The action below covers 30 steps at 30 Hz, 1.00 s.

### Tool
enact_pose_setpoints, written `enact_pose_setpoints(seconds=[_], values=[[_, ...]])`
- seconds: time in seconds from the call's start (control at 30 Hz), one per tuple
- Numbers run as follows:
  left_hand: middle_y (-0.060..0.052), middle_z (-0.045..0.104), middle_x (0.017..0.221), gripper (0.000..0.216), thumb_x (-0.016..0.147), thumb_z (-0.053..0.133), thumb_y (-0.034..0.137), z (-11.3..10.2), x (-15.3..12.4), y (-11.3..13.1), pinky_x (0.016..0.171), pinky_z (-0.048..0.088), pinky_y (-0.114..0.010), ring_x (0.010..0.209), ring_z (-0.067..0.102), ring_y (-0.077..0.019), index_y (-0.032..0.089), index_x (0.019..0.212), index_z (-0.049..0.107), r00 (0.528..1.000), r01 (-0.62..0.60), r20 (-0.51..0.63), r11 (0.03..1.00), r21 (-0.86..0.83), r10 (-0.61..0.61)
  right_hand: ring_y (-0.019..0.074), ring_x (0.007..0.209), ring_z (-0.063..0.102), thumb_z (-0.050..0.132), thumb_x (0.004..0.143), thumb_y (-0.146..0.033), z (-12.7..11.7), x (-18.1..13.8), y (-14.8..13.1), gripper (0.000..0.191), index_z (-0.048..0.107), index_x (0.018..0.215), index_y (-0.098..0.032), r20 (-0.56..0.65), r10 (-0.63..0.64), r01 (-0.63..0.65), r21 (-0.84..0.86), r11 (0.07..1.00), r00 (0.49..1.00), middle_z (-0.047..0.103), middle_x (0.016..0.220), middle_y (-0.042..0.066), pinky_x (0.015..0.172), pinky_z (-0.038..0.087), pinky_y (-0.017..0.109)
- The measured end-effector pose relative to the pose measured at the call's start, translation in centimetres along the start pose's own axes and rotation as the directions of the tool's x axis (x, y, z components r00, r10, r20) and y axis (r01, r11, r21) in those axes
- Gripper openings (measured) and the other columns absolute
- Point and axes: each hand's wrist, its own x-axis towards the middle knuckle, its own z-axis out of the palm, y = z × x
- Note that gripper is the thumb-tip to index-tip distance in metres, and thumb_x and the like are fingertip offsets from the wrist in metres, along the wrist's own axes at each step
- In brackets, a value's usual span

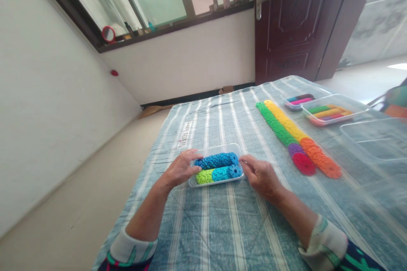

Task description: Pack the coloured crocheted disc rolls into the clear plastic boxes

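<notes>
A clear plastic tray (219, 149) sits on the striped tablecloth (229, 220) and holds two rows of toothed plastic discs (219, 167), dark blue, light blue and lime green. My left hand (181, 168) grips the tray's left end, fingers curled over the rim and onto the discs. My right hand (259, 173) holds the tray's right end, fingertips against the end disc.
Two long rows of green, yellow, purple, red and orange discs (294, 137) lie on the cloth at the right. Beyond them stand two trays of coloured discs (329, 112) and an empty clear container (375, 137). A dark door (295, 21) and a windowsill with clutter are behind.
</notes>
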Motion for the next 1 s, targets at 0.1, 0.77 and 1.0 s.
enact_pose_setpoints(seconds=[0.1,0.77,1.0], values=[[-0.014,0.060,0.138,0.047,0.070,0.067,0.035,0.1,0.0,0.1,0.115,0.033,-0.049,0.135,0.047,-0.0344,0.017,0.113,0.072,1.000,0.002,-0.009,1.000,0.000,-0.002,0.0157,0.056,0.059,0.042,0.092,-0.031,0.0,0.0,0.0,0.029,0.069,0.091,-0.019,0.006,0.002,-0.002,0.000,1.000,1.000,0.063,0.065,0.002,0.060,0.040,0.024],[-0.018,0.062,0.132,0.037,0.092,0.057,0.040,3.7,-1.2,9.4,0.105,0.046,-0.048,0.126,0.056,-0.0314,0.014,0.118,0.063,0.963,-0.227,-0.078,0.933,0.279,0.258,0.0138,0.053,0.056,0.042,0.093,-0.029,0.0,0.1,-0.1,0.027,0.068,0.089,-0.020,0.008,-0.018,0.018,0.006,1.000,1.000,0.063,0.064,0.001,0.057,0.038,0.022],[-0.020,0.056,0.138,0.049,0.097,0.044,0.050,4.0,-1.3,9.3,0.109,0.040,-0.051,0.131,0.050,-0.0320,0.012,0.125,0.057,0.980,-0.186,-0.021,0.948,0.258,0.198,0.0145,0.056,0.058,0.042,0.093,-0.028,0.0,0.2,-0.1,0.028,0.068,0.090,-0.020,0.022,-0.012,0.012,0.002,1.000,1.000,0.064,0.066,0.002,0.059,0.040,0.023]])
